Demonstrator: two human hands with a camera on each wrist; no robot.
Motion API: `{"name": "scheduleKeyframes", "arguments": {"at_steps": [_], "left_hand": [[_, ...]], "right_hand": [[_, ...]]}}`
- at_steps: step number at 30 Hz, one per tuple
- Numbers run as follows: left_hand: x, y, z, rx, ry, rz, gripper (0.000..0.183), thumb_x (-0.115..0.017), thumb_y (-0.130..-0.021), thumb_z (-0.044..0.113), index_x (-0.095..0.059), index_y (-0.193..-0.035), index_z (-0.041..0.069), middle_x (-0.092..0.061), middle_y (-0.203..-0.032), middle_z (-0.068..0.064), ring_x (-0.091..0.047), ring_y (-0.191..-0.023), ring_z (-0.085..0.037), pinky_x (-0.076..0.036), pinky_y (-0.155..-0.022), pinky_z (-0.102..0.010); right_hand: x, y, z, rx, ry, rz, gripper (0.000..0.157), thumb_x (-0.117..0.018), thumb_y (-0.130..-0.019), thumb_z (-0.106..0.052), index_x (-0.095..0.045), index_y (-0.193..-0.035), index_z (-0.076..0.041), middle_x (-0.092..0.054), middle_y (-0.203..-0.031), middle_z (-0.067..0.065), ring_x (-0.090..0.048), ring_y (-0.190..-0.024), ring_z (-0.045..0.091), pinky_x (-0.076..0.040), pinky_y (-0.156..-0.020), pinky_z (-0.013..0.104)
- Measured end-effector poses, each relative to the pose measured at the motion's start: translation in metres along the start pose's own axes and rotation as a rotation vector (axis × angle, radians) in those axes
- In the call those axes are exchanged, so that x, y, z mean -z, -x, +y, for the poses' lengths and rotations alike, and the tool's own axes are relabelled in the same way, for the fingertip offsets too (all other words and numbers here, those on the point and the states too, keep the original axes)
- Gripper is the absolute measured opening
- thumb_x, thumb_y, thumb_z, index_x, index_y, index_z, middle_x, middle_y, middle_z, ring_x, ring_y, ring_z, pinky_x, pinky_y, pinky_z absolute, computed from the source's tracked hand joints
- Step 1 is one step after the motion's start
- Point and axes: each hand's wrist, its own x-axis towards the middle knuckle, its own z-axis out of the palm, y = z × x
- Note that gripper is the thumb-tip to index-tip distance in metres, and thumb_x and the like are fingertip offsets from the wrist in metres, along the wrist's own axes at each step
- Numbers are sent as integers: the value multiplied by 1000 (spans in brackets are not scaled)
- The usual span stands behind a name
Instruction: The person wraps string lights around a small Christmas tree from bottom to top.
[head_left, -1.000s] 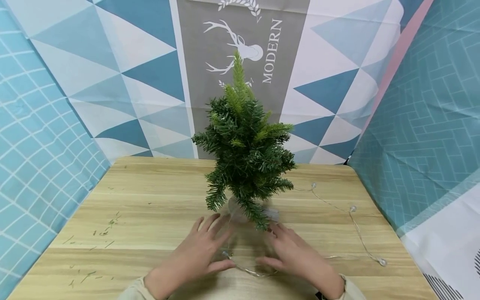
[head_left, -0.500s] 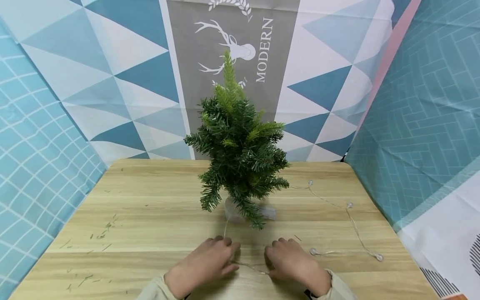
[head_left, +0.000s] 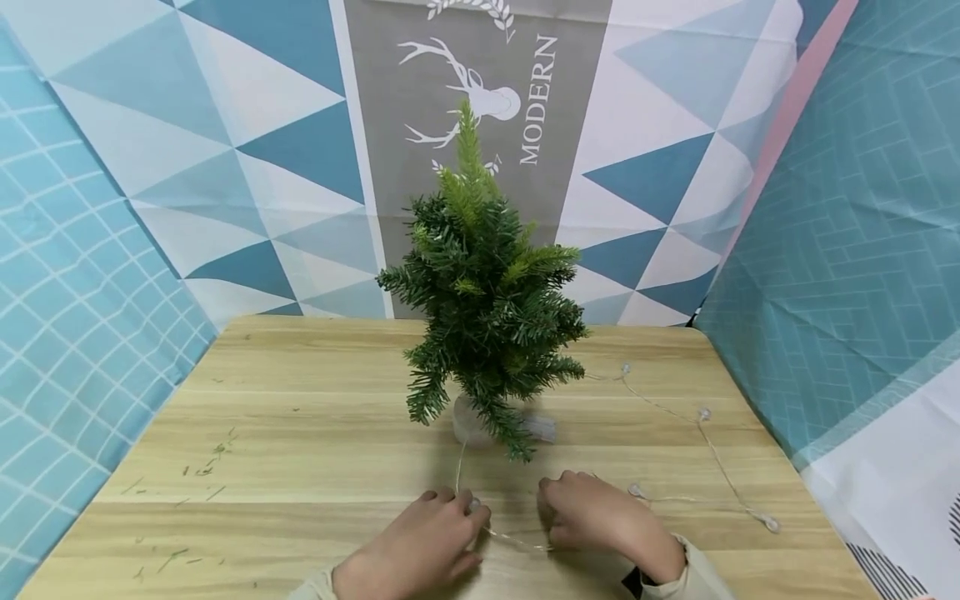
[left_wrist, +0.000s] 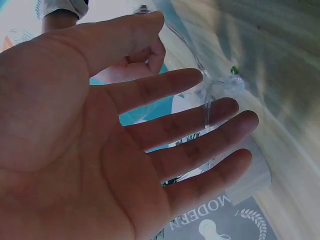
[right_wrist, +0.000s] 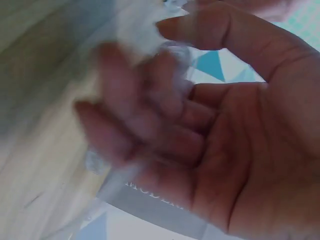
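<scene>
A small artificial Christmas tree (head_left: 487, 308) stands upright in the middle of the wooden table, on a pale base (head_left: 468, 423). A string of clear fairy lights (head_left: 513, 540) runs from the base toward both hands. My left hand (head_left: 420, 542) is over the wire; the left wrist view shows its fingers (left_wrist: 195, 145) nearly straight and spread, with a clear bulb (left_wrist: 235, 82) by the fingertips. My right hand (head_left: 600, 517) has curled fingers round the wire, blurred in the right wrist view; its thumb stands apart. Another bulb (head_left: 636, 492) lies beside it.
The rest of the light string (head_left: 720, 467) trails along the right side of the table to behind the tree. A clear tag-like piece (head_left: 540, 427) lies beside the base. Loose green needles (head_left: 217, 450) are scattered at left. Patterned cloths (head_left: 300, 150) enclose the table.
Both hands have drawn back from the tree base toward the near edge. The right fingers have curled at the wire, and the bulb beside that hand has shifted slightly away from the near edge.
</scene>
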Motion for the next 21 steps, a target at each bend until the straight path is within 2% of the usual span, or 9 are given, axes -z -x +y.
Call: {"name": "scheduleKeyframes", "arguments": {"at_steps": [6, 10, 15, 18, 21], "left_hand": [[4, 1, -2, 53, -9, 5, 27, -75, -85, 38, -67, -102, 19, -63, -90, 0, -63, -81, -16, -56, -76, -35], [10, 3, -7, 73, -15, 12, 28, -74, -86, 39, -67, -100, 15, -63, -90, -2, -63, -78, -17, -56, -71, -32], [18, 5, -14, 77, 7, 53, 25, -73, -87, 35, -65, -96, 13, -62, -85, -2, -60, -72, -16, -54, -66, -30], [21, 6, -19, 73, -2, 96, 25, -76, -86, 32, -65, -96, 12, -64, -85, -2, -61, -71, -16, -55, -65, -31], [22, 5, -24, 70, -21, 141, 22, -77, -85, 27, -64, -93, 12, -64, -83, -2, -60, -69, -16, -54, -62, -30]], "right_hand": [[18, 9, 3, 56, -135, 79, 11, -65, -90, -12, -56, -88, -18, -42, -59, -14, -34, -48, 0, -34, -44, 18], [33, 20, 1, 54, -152, 110, 9, -63, -98, -29, -60, -92, -22, -35, -53, -16, -26, -44, -1, -27, -43, 17], [46, 38, -2, 62, -191, 91, 29, -55, -100, -49, -68, -103, -23, -37, -51, -17, -29, -42, -2, -31, -45, 16], [52, 47, 0, 56, -212, 83, 36, -54, -99, -52, -71, -109, -21, -38, -50, -17, -30, -41, -3, -32, -45, 16], [57, 53, 5, 42, -221, 92, 36, -56, -99, -48, -74, -108, -18, -44, -53, -18, -35, -44, -3, -36, -47, 18]]}}
